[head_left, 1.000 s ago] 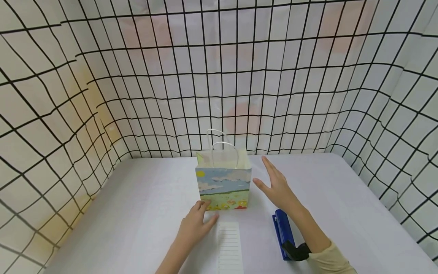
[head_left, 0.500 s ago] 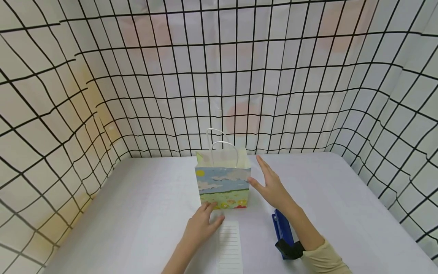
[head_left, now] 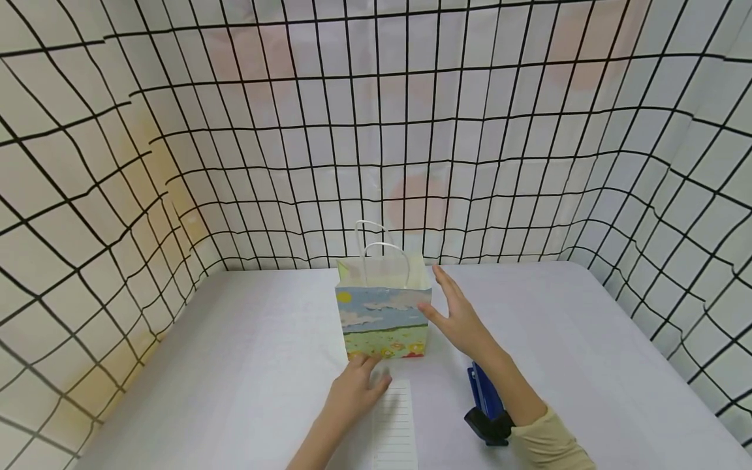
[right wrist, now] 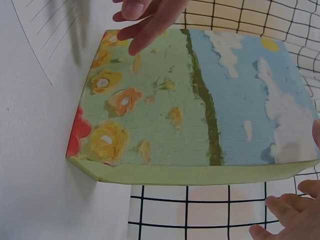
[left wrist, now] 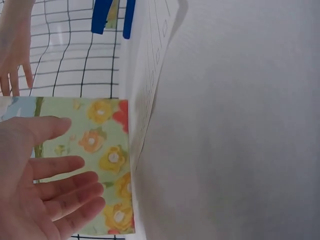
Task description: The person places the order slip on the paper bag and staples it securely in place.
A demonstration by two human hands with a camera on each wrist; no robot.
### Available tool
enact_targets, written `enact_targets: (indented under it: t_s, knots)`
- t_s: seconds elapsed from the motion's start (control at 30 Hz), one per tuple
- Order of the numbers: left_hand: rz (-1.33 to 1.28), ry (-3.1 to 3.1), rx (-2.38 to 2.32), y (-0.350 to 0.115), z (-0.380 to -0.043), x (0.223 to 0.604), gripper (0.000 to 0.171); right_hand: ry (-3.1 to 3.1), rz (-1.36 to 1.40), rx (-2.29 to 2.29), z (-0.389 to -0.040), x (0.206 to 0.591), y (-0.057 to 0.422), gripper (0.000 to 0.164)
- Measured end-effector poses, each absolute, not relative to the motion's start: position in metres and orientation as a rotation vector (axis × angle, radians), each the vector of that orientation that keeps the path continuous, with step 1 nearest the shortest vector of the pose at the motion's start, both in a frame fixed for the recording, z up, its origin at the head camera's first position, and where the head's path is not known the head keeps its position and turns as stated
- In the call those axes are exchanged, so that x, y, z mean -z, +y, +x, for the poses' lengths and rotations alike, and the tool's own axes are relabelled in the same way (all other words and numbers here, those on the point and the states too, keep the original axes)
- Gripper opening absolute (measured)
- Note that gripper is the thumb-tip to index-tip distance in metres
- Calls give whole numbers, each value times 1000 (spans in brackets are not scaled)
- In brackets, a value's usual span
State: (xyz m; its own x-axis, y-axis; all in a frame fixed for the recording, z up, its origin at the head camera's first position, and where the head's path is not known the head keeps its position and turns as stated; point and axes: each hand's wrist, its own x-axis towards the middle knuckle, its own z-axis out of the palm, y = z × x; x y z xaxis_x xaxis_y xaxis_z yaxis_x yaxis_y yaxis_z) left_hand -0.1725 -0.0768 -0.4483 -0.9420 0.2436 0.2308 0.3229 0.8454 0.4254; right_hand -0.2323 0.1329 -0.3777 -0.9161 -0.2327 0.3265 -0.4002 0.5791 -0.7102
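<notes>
A paper gift bag [head_left: 384, 320] with a painted sky, meadow and flowers stands upright on the table, its white handles raised. My right hand [head_left: 461, 323] is at the bag's right side, fingers extended and thumb before the front panel; whether it touches cannot be told. Low before the bag's front is my left hand [head_left: 355, 391], palm toward the flowers in the left wrist view, fingers spread and holding nothing. A lined paper strip [head_left: 395, 424] lies in front of the bag, partly behind the left hand. To the right lies a blue stapler [head_left: 484, 391], partly hidden by the right wrist's black camera.
The table [head_left: 264, 339] has a white cover. Black grid netting [head_left: 405, 143] over white sheets encloses the back and both sides. In the right wrist view, the paper strip [right wrist: 47, 30] lies close to the bag's base.
Both hands have shifted: the right one leftward toward the bag's side, the left one rightward and slightly nearer me. The bag, strip and stapler have stayed in place.
</notes>
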Motion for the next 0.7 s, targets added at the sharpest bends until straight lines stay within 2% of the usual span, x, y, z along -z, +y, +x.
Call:
enact_targets:
  t_s: [0.2,0.47,0.7]
  knots:
    - [-440,-2928,692,-75,-174,454,46,-2589,530,-1322,-234,377,131,78]
    - [-410,-3101,607,-71,-177,458,63,-2586,542,-1429,-240,383,127,80]
    - [-483,-3057,555,-72,-172,458,56,-2559,532,-1433,-241,385,124,78]
